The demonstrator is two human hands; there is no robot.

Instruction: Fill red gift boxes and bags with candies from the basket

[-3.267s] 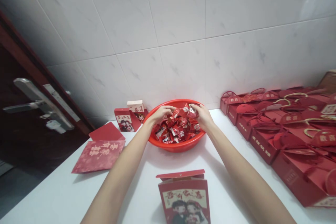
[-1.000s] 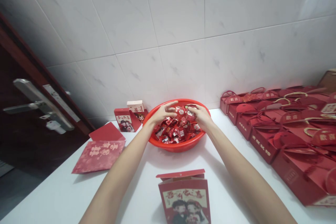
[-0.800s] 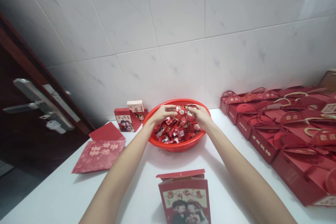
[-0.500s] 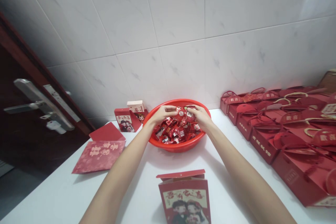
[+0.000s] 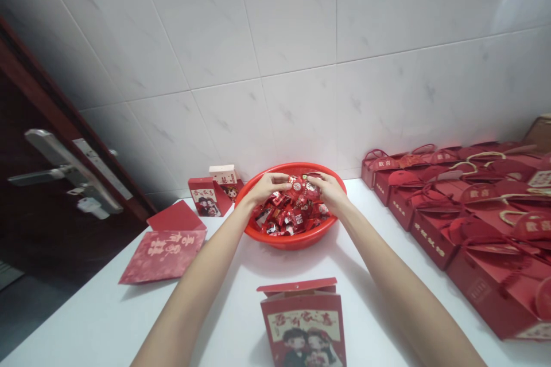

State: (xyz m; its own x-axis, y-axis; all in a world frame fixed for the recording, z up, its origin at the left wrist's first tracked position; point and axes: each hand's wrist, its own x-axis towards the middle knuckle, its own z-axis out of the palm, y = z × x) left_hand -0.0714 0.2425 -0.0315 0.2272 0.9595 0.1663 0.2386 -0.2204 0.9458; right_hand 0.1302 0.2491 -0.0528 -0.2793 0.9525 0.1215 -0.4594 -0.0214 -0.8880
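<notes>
Both my hands are over a red plastic basket (image 5: 293, 242) filled with red-wrapped candies (image 5: 286, 219). My left hand (image 5: 270, 186) pinches a red-wrapped candy (image 5: 296, 186) at the back of the pile. Opposite it, my right hand (image 5: 328, 188) has its fingers closed on another red-wrapped candy (image 5: 311, 188) with a small green spot near its top. The two candies are side by side, close together. In front of the basket, near the bottom of the view, a red gift box (image 5: 303, 321) with a cartoon couple stands upright, its top flap partly raised.
Rows of red handled gift boxes (image 5: 434, 235) fill the right side of the white table (image 5: 232, 309). A flat red box (image 5: 166, 255) lies at left. Two small boxes, one red (image 5: 207, 198), stand by the tiled wall (image 5: 297, 109). A door handle (image 5: 64, 172) is far left.
Hands and candies stay in almost the same place. The whole view has shifted very slightly.
</notes>
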